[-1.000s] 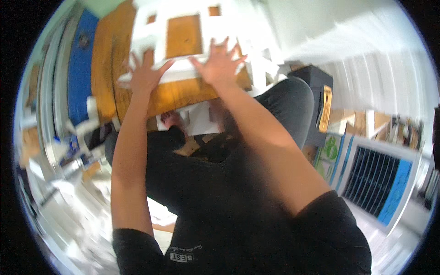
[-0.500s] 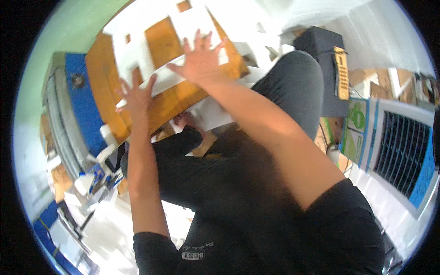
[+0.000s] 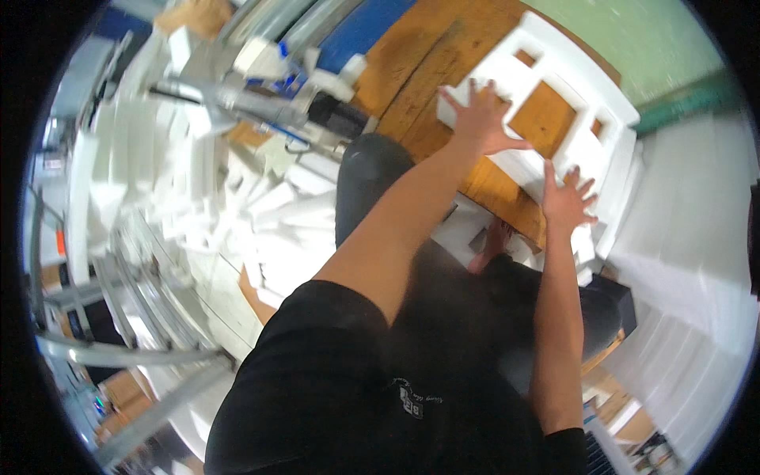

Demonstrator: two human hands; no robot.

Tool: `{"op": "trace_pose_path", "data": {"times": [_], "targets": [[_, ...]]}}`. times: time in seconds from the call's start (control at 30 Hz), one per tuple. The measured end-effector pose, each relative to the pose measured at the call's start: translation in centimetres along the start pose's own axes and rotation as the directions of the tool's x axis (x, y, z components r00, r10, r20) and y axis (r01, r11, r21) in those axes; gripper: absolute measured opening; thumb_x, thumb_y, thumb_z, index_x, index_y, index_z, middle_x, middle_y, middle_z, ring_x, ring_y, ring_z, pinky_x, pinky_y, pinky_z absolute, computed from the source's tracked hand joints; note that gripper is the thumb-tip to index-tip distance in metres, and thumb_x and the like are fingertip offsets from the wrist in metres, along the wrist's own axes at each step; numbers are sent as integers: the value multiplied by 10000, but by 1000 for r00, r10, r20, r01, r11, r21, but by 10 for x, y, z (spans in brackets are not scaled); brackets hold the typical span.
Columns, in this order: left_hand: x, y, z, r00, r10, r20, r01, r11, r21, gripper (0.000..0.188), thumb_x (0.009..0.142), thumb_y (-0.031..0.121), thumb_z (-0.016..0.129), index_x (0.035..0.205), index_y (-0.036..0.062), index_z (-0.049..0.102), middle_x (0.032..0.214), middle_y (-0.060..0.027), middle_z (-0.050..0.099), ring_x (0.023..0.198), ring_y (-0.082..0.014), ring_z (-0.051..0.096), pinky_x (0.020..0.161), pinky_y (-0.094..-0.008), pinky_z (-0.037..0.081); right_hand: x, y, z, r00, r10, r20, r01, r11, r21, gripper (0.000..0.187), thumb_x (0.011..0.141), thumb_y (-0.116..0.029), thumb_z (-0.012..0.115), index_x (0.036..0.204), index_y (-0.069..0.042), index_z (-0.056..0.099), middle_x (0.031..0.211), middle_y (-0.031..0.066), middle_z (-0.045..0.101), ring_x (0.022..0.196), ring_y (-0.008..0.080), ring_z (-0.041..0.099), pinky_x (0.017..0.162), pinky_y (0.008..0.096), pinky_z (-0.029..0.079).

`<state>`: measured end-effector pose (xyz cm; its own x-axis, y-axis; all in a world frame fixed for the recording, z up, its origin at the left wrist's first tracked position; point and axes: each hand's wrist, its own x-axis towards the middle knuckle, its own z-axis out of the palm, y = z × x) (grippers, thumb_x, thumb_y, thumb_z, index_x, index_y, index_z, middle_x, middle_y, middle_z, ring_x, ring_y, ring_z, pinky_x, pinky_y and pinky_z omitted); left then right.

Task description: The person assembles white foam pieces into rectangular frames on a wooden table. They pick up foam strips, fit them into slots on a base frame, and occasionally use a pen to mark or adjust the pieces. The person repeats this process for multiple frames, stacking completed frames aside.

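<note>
A white foam packing sheet [image 3: 584, 79] with several rectangular cut-outs lies on a brown wooden table [image 3: 431, 67]; bare wood shows through its openings. My left hand [image 3: 481, 123] rests at the sheet's near left part, fingers spread. Over its near right part my right hand [image 3: 567, 204] is spread too, thumb pointing toward the left hand. Neither hand grips anything. Whether both palms press on the foam is hard to tell, as the hands cover that part.
Many white foam offcuts [image 3: 293, 202] lie heaped on the floor to the left. Metal rails [image 3: 150, 305] stand at the lower left. Blue-and-white small items [image 3: 281, 75] sit beside the table's left end. Stacked translucent white sheets [image 3: 673, 237] rise on the right.
The view has swung, so the table and foam sheet now appear farther right and the heap of offcuts shows on the left. Both hands stay spread at the foam sheet.
</note>
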<state>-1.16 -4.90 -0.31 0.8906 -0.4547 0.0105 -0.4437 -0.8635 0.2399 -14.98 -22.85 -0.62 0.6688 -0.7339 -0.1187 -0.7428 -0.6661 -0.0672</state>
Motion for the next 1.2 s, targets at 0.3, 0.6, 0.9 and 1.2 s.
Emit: {"op": "trace_pose_path", "data": {"times": [0.3, 0.6, 0.9, 1.2], "targets": [[-21, -19, -4, 1000, -19, -2, 19, 997, -70, 1102, 724, 958, 497, 1604, 299, 415, 1727, -117, 203, 1577, -454, 98, 1018, -936, -39, -6, -8, 8, 1000, -1, -18, 1, 1000, -7, 1015, 872, -915, 328, 1640, -252, 337, 1720, 184, 206, 1569, 453, 194, 1147, 808, 105], [-13, -18, -6, 1000, -9, 22, 11, 993, -120, 1074, 733, 923, 539, 1570, 251, 481, 1718, -164, 204, 1572, -459, 130, 1043, -919, -33, 0, -7, -4, 995, 14, 102, -10, 999, -42, 989, 897, -898, 301, 1630, -238, 360, 1712, 199, 216, 1564, 465, 200, 1155, 804, 92], [-4, -44, -5, 998, 45, -38, -48, 995, -88, 1086, 698, 953, 554, 1556, 289, 497, 1706, -177, 236, 1554, -535, 101, 1124, -850, 1, 23, 14, -3, 976, -200, 90, 209, 972, -103, 904, 911, -855, 381, 1571, -243, 479, 1680, 208, 297, 1550, 474, 235, 1178, 778, 95], [-8, -42, 42, 975, 9, -221, -38, 991, -129, 1064, 696, 958, 556, 1550, 324, 505, 1674, -207, 302, 1539, -526, 141, 1168, -751, 83, 23, 21, 12, 972, -232, 22, 233, 964, -130, 894, 909, -855, 393, 1571, -260, 477, 1677, 186, 320, 1539, 457, 278, 1190, 737, 178]]}}
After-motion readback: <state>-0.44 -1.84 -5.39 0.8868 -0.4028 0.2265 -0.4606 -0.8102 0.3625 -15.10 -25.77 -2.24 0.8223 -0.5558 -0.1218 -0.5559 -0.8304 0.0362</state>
